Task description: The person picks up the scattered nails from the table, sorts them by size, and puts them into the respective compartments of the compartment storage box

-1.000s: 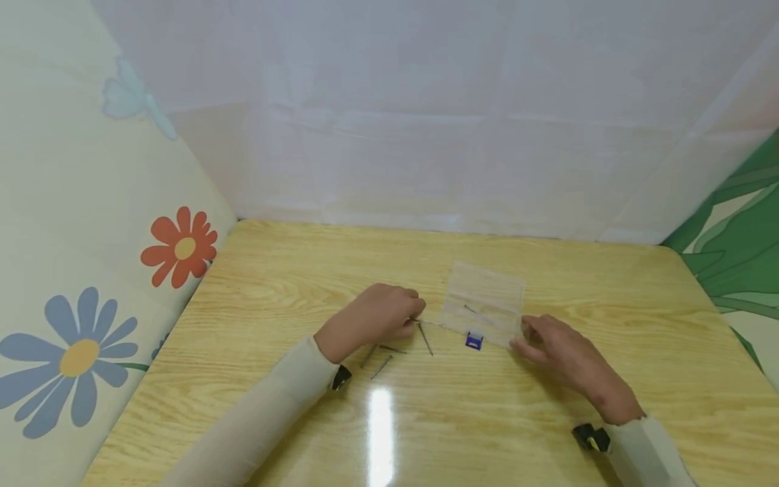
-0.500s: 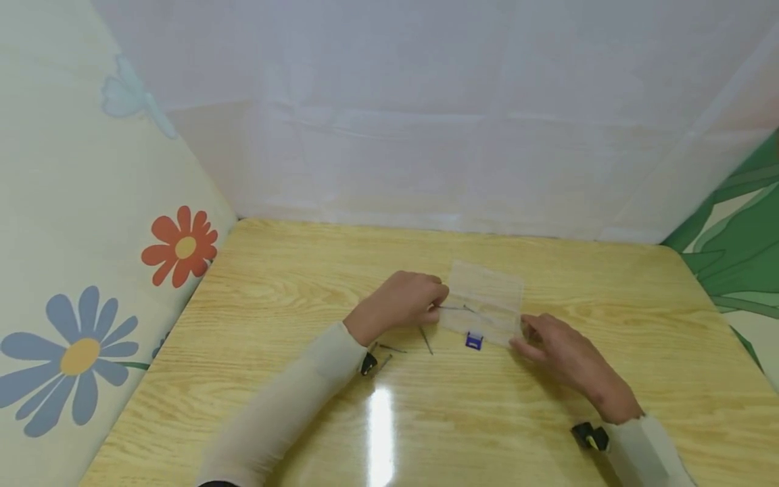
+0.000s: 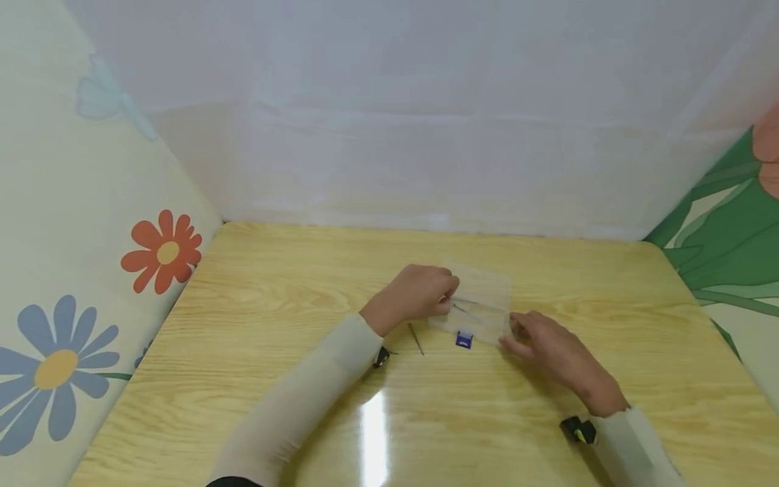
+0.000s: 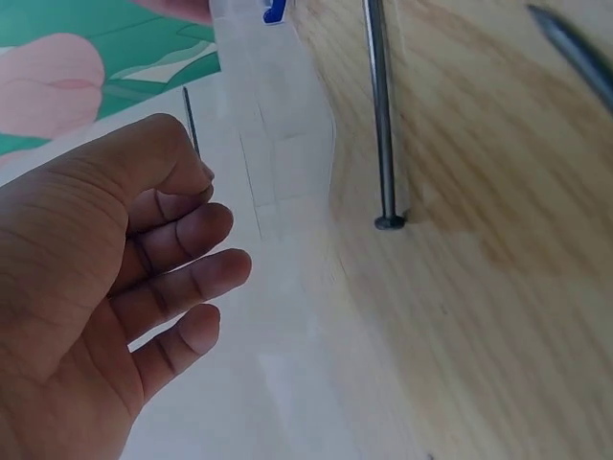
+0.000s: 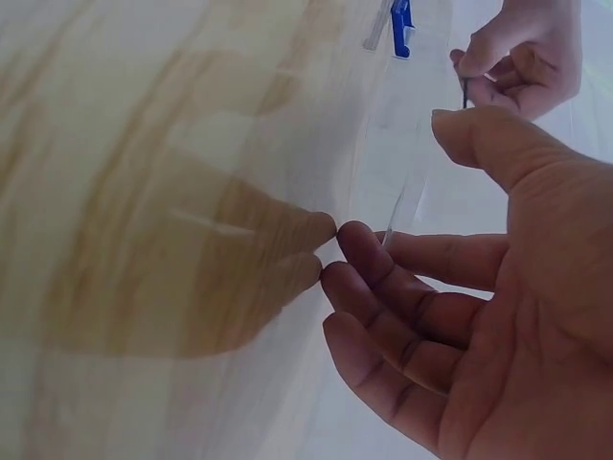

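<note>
My left hand point(image 3: 422, 291) pinches a thin metal nail point(image 4: 191, 120) between thumb and index finger, over the left part of a clear plastic box point(image 3: 496, 287). Another nail point(image 3: 468, 311) lies within the box's outline. A blue latch point(image 3: 464, 339) sits at its front edge. My right hand point(image 3: 550, 352) holds the box at its front right corner, thumb and fingers curved about it. On the table left of the box lies a dark nail point(image 3: 416, 339), seen large as a nail with a flat head point(image 4: 383, 125) in the left wrist view.
The wooden table point(image 3: 304, 270) has a glare streak near the front. One more nail tip point(image 3: 393, 353) shows beside the left wrist camera point(image 3: 381, 357), which hides what lies beneath. A white cloth point(image 3: 365, 135) hangs behind the table, with flowered panels at both sides.
My left hand has moved right and away from me, carrying the nail from beside the box to over it. The right hand has stayed at the box corner. The view has shifted slightly.
</note>
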Demonstrator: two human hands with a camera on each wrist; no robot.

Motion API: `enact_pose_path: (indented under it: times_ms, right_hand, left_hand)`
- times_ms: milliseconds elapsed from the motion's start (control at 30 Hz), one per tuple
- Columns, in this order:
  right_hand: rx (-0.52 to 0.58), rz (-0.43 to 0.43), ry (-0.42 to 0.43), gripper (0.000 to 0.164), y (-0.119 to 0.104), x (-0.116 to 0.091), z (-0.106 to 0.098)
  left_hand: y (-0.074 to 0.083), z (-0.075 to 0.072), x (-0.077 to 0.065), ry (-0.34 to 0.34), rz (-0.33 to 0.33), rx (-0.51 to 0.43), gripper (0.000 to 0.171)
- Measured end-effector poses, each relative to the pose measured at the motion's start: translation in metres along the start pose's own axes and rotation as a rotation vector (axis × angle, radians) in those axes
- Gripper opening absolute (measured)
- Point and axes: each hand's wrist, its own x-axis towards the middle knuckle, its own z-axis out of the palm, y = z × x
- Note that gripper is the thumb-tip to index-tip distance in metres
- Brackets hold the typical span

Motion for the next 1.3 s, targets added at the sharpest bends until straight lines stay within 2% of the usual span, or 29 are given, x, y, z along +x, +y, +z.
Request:
enact_pose_path:
  times_ms: [133,267,400,533,800,1067,1300]
  right_hand:
    - [-0.009,0.022,-0.016,0.049,0.001,0.001,0.001]
    - [-0.018,0.032,-0.016,0.050,0.001,0.001,0.000]
    - [-0.022,0.019,-0.009,0.049,0.002,0.001,0.000]
    - [-0.031,0.019,-0.008,0.050,0.002,0.000,0.000]
    - [-0.034,0.013,-0.005,0.053,0.003,0.000,0.001]
    - [-0.030,0.032,-0.013,0.056,0.005,-0.002,0.000]
    - [-0.013,0.007,-0.009,0.053,0.004,0.001,0.001]
  left_hand:
    - [0.001,0.001,0.003,-0.055,-0.021,-0.021,0.004]
    - [-0.001,-0.004,-0.003,-0.061,-0.038,-0.035,0.012]
    - [-0.004,-0.011,-0.014,-0.069,-0.039,-0.045,0.012]
    - [-0.007,-0.013,-0.026,-0.107,-0.031,-0.087,0.012]
    - [-0.010,-0.010,-0.046,-0.202,-0.085,-0.122,0.008]
    - [-0.010,-0.003,-0.052,-0.197,-0.068,-0.149,0.014]
    - [-0.010,0.000,-0.057,-0.217,-0.066,-0.163,0.020]
